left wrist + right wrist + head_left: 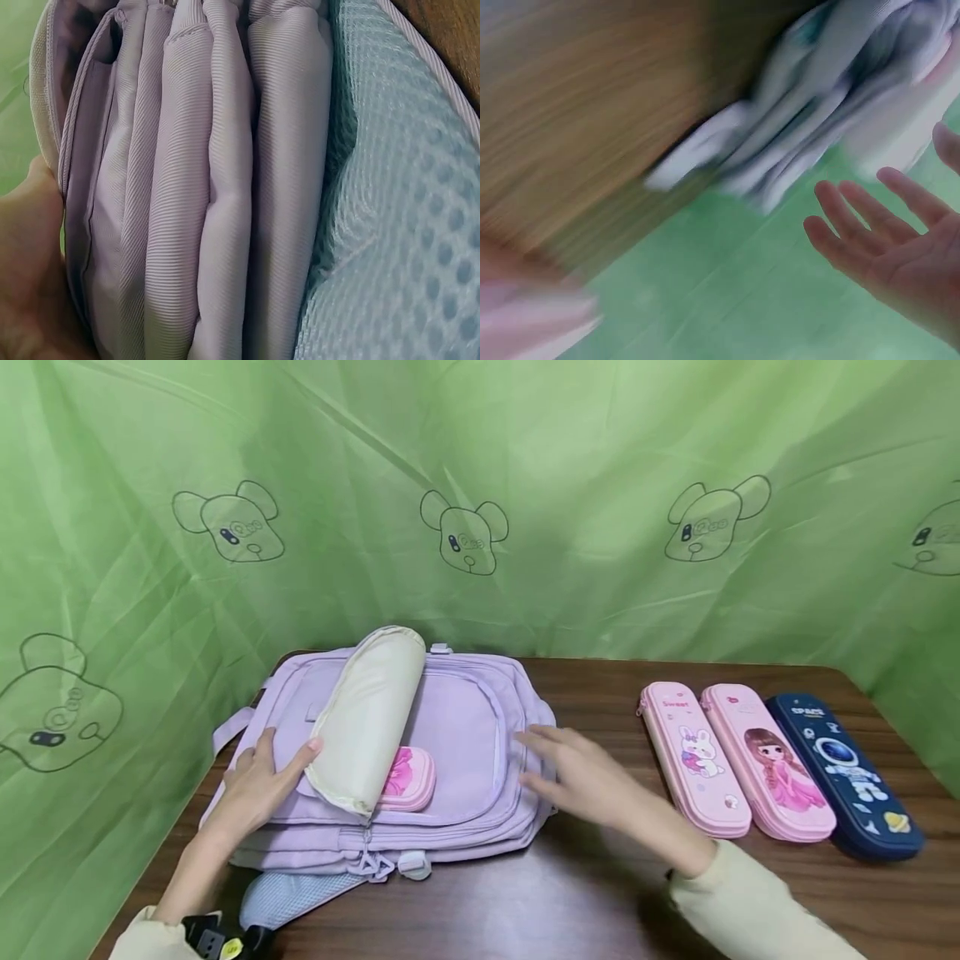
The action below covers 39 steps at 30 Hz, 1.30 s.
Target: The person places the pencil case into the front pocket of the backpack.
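Note:
A light purple backpack (468, 710) lies on its back, its front pocket flap (371, 718) folded over to show a cream lining. From under the flap pokes the end of a pink pencil case (412, 779); the rest of it is hidden. My left hand (251, 781) rests on the backpack with fingers spread, its thumb touching the flap's edge. In the left wrist view, that hand (34, 262) lies against the bag's layered side. My right hand (581, 772) hovers by the backpack's right end, fingers extended and holding nothing; the right wrist view shows its fingers (847, 225) apart.
On the right of the brown table (480, 910) lie a pink bunny pencil case (697, 760), a pink doll pencil case (772, 764) and a navy astronaut pencil case (847, 777). Green cloth (585, 527) hangs behind. A blue mesh strap (292, 897) sticks out at the front.

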Motion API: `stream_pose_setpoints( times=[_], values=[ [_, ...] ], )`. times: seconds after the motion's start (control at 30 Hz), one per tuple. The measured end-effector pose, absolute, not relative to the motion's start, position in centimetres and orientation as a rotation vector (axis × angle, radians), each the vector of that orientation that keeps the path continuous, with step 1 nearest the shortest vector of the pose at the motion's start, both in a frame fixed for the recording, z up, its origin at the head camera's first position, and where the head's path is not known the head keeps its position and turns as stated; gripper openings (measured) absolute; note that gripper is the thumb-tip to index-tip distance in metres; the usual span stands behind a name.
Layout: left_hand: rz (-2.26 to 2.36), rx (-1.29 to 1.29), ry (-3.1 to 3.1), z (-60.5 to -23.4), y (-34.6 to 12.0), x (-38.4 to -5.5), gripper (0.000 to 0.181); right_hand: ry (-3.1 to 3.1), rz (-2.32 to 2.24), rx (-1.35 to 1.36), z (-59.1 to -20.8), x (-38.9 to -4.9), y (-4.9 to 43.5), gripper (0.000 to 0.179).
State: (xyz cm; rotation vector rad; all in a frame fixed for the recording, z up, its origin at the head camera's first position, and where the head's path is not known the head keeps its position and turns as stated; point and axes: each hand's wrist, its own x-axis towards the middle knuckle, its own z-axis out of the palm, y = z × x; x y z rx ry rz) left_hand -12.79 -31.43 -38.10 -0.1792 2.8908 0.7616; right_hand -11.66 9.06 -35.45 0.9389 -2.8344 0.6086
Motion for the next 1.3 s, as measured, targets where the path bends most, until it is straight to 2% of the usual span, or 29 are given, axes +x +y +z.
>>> stream_pose_setpoints(
  times=[0.23, 0.47, 0.9, 1.3],
  values=[
    [0.773, -0.187, 2.917, -38.4, -31.4, -12.4, 0.099, -2.857, 0.667, 0.598, -35.8, -11.0, 19.1, 0.057],
    [0.771, -0.200, 2.911, -38.4, -31.3, -12.5, 0.099, -2.845, 0.576, 0.362, -37.4, -8.9, 24.4, 0.068],
    [0.782, -0.218, 2.935, -38.7, -31.3, -12.4, 0.098, -3.026, 0.619, 0.021, -39.1, -6.8, 24.4, 0.111],
    [0.796, -0.255, 2.907, -38.6, -31.2, -12.2, 0.100, -3.040, 0.485, 0.174, -40.5, -6.6, 24.3, 0.114]
  ],
)
